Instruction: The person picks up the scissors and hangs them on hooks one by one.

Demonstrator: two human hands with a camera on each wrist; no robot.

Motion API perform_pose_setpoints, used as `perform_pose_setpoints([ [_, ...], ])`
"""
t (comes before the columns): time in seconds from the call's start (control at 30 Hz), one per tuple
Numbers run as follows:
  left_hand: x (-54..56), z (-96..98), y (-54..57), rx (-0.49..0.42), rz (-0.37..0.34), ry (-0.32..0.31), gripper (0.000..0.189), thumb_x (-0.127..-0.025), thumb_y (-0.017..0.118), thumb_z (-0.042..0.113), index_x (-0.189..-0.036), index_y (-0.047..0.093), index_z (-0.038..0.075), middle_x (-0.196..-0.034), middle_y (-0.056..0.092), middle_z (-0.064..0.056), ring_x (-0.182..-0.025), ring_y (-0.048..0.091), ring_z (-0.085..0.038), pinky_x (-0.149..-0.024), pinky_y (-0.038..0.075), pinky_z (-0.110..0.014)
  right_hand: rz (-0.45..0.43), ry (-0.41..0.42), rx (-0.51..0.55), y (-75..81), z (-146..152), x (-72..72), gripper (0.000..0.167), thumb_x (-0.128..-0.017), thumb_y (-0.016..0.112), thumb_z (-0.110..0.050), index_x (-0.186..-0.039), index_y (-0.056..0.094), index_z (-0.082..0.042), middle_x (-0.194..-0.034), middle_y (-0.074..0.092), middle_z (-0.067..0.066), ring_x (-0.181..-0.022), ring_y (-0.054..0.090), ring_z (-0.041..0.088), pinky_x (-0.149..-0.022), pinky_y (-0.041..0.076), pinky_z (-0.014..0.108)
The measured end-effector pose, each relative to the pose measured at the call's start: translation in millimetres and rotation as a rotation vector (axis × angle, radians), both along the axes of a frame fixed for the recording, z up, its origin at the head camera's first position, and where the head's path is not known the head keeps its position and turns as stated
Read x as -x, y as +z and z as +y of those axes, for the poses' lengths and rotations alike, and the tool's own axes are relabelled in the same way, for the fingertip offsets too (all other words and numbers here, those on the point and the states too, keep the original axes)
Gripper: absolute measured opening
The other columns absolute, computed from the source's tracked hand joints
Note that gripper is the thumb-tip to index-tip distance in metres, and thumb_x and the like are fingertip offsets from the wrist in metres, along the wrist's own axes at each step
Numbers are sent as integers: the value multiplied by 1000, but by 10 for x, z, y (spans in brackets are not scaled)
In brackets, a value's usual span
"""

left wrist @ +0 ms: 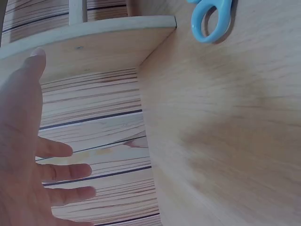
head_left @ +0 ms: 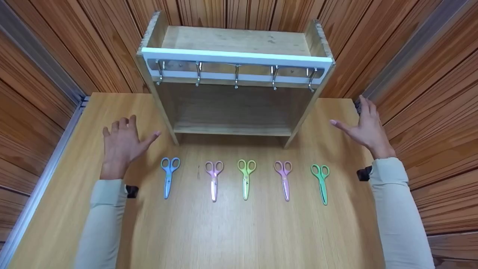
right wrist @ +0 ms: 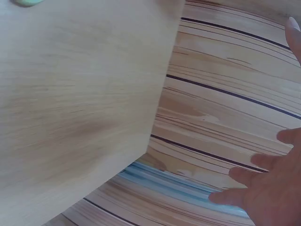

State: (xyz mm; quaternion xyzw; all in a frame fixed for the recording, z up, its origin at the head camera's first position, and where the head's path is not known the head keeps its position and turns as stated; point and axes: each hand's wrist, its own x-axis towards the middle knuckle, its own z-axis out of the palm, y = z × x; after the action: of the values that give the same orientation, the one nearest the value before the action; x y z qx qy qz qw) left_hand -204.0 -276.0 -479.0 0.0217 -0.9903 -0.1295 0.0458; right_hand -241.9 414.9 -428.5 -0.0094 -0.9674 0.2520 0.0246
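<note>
In the head view my left hand (head_left: 123, 145) hovers with spread fingers left of the wooden rack, holding nothing. Nearest to it are the blue scissors (head_left: 168, 177). On the other side my right hand (head_left: 368, 129) is raised with its thumb out, also holding nothing, beyond the green scissors (head_left: 322, 184). Between those lie pink scissors (head_left: 214, 180), yellow-green scissors (head_left: 246, 179) and purple scissors (head_left: 284, 180), in a row with handles toward the rack. In the left wrist view, a handle loop of the blue scissors (left wrist: 211, 21) shows at the top.
A wooden rack (head_left: 231, 129) stands at the back of the table (head_left: 239, 235). Across its front runs a white rail (head_left: 239, 56) with several metal hooks (head_left: 236, 76). Wood-plank walls (head_left: 37, 56) enclose the table at the back and both sides.
</note>
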Motion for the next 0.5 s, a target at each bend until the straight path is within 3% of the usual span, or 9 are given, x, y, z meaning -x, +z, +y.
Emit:
perform_pose_setpoints([
  [0.17,-82,64,-52,19,24,-6,111,-91,41,88,-153,42,-4,-151,43,-37,-139,38,-62,-115,23,-84,-7,6,31,104,-15,-23,122,-88,72,-70,-170,1,-16,-177,1,25,-160,11,55,-120,17,81],
  [0.33,-180,121,-114,24,106,-43,103,-93,52,79,-154,43,-3,-148,48,-36,-132,46,-60,-104,41,-79,29,14,59,236,-54,-38,118,-89,74,-65,-170,4,-16,-176,7,25,-160,14,55,-122,17,79],
  [0.5,-248,171,-159,31,141,-66,97,-95,56,73,-154,46,-3,-144,51,-36,-128,51,-59,-100,47,-76,84,39,46,407,-143,-67,113,-90,74,-62,-170,8,-18,-177,11,23,-160,17,53,-123,17,78],
])
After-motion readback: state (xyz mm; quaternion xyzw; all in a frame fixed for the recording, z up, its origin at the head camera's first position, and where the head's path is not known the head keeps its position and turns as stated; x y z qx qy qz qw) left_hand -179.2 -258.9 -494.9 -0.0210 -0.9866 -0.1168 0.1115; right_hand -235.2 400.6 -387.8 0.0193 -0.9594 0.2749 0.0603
